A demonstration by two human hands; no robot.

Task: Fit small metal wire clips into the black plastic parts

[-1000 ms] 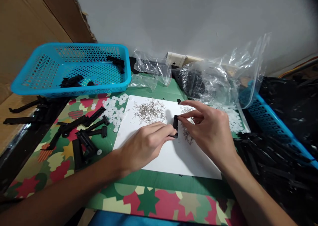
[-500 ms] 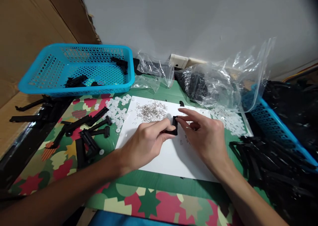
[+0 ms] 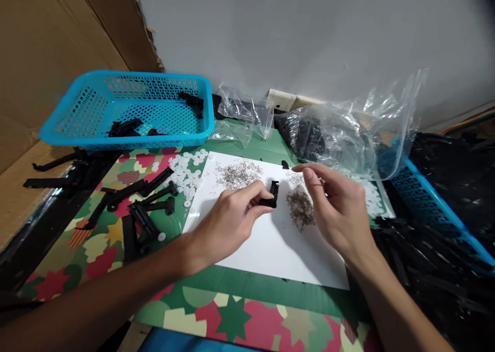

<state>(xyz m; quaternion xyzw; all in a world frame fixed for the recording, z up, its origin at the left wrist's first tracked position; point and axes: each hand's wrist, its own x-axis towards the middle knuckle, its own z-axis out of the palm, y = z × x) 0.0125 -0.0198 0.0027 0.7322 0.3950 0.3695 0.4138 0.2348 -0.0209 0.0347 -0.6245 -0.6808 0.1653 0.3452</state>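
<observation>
My left hand point(image 3: 228, 219) pinches a small black plastic part point(image 3: 271, 196) between thumb and fingers, resting on a white sheet of paper point(image 3: 266, 243). My right hand point(image 3: 336, 210) hovers just right of the part, fingers loosely curled and apart, above a small heap of thin metal springs point(image 3: 300, 209). A second heap of springs point(image 3: 236, 173) lies further back on the sheet. White plastic washers point(image 3: 185, 174) are scattered at the sheet's left edge.
A blue perforated basket point(image 3: 131, 109) with a few black parts stands at the back left. Long black plastic pieces point(image 3: 139, 202) lie left of the paper. Clear plastic bags point(image 3: 340, 125) sit at the back. A second blue basket point(image 3: 421, 197) and a black pile fill the right.
My right hand has let go of the black part and drawn back to the right, uncovering the spring heap. The left hand still holds the part. The view shifted slightly.
</observation>
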